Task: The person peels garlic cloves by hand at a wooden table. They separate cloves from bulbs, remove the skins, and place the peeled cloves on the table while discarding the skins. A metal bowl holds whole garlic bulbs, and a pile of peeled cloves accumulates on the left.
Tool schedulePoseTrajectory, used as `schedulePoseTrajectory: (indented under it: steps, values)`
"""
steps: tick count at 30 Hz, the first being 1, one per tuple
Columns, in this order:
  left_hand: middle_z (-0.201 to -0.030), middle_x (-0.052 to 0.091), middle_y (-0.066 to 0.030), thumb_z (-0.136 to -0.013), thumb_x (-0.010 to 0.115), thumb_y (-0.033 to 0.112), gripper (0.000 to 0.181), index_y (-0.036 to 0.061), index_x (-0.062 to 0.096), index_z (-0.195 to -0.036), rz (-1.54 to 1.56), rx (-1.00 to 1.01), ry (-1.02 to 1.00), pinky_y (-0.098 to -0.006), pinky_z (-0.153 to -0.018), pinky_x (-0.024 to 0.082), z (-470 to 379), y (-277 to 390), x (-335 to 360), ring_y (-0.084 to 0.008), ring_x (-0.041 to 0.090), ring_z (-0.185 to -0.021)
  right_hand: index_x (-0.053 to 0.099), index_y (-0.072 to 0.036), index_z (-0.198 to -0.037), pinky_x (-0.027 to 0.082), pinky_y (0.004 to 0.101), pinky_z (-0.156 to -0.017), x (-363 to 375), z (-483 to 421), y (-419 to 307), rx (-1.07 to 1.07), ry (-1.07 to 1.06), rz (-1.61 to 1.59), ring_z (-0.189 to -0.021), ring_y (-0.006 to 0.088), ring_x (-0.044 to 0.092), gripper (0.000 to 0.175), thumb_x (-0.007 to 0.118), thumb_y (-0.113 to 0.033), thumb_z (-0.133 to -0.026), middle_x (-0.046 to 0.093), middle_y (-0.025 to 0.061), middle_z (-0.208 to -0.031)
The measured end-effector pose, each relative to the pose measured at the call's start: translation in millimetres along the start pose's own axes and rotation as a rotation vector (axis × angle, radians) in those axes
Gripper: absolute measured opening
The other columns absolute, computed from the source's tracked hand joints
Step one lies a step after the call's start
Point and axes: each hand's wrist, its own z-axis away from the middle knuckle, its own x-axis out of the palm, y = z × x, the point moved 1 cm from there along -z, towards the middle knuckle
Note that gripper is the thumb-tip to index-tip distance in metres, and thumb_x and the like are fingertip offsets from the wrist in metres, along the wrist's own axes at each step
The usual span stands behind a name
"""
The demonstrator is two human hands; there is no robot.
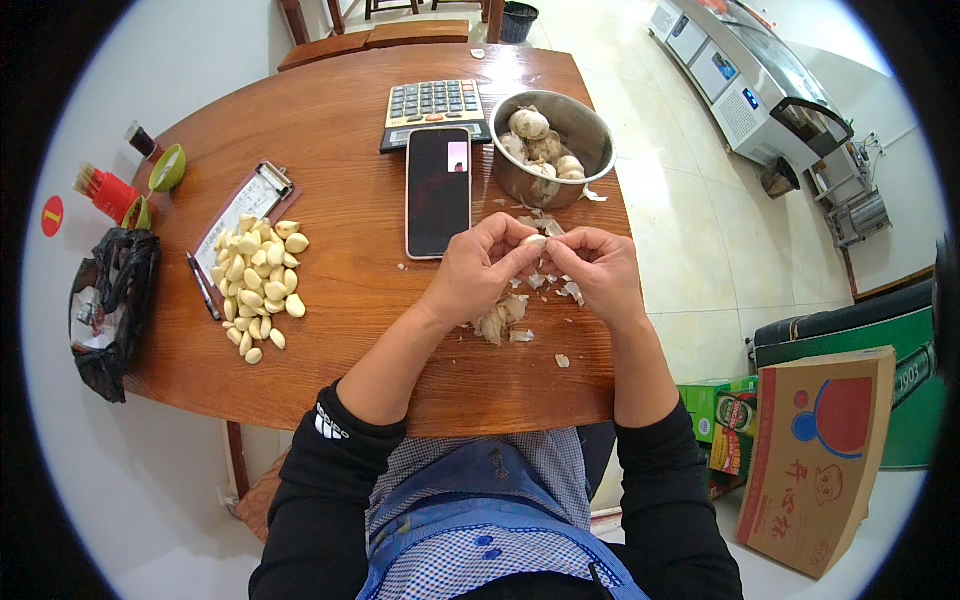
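Note:
Between my fingertips is a garlic clove (534, 241), pale and partly covered by my fingers. My left hand (484, 262) pinches it with thumb and forefinger. From the other side, the thumb and forefinger of my right hand (596, 266) grip its right end. Below my hands, unpeeled garlic cloves (495, 324) lie among scraps of garlic skin (571, 291) on the wooden table (352, 315). Peeled garlic cloves (259, 270) form a heap to the left, partly over a clipboard (240, 206). Whole garlic bulbs (529, 122) sit in a steel pot (540, 191) beyond my right hand.
A smartphone (439, 195) rests against a calculator (435, 105) ahead of my left hand. A pen (203, 287) lies beside the clipboard. Along the wall are a black plastic bag (124, 262), a red toothpick holder (112, 196) and green bowls (168, 168). A cardboard box (814, 457) stands right of the table.

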Motion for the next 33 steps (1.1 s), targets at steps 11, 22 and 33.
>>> schedulePoseTrajectory:
  steps: [11,22,33]
  values:
    - [-0.087,0.064,-0.0032,-0.092,0.062,0.011,0.016,0.0008,0.059,-0.103,0.050,0.000,-0.119,-0.0197,-0.063,0.050,2.4,15.8,0.1,-0.0059,0.059,-0.073,0.070,0.003,-0.081,0.049,0.0190,-0.057,-0.3,0.7,1.2,0.042,0.032,0.027,-0.063,0.0070,0.062,0.013,0.069,-0.010,-0.083,0.069,0.0052,-0.073]
    - [-0.096,0.066,-0.0070,-0.093,0.060,0.012,0.023,-0.0006,0.059,-0.112,0.247,-0.062,-0.119,-0.0228,-0.071,0.054,4.2,17.2,1.7,-0.0102,0.064,-0.081,0.071,0.000,-0.090,0.051,0.0247,-0.062,-4.4,-8.5,13.9,-0.030,0.219,0.323,-0.065,0.0106,0.064,0.018,0.067,-0.013,-0.080,0.070,0.0077,-0.074]
    - [-0.094,0.065,-0.0050,-0.092,0.062,0.014,0.022,0.0001,0.060,-0.109,0.200,-0.077,-0.032,-0.0225,-0.072,0.052,-0.2,13.2,-3.8,-0.0089,0.060,-0.080,0.071,0.001,-0.094,0.051,0.0223,-0.065,0.6,-1.9,-2.8,-0.223,0.083,0.147,-0.074,0.0108,0.064,0.012,0.066,-0.005,-0.084,0.071,0.0081,-0.088]
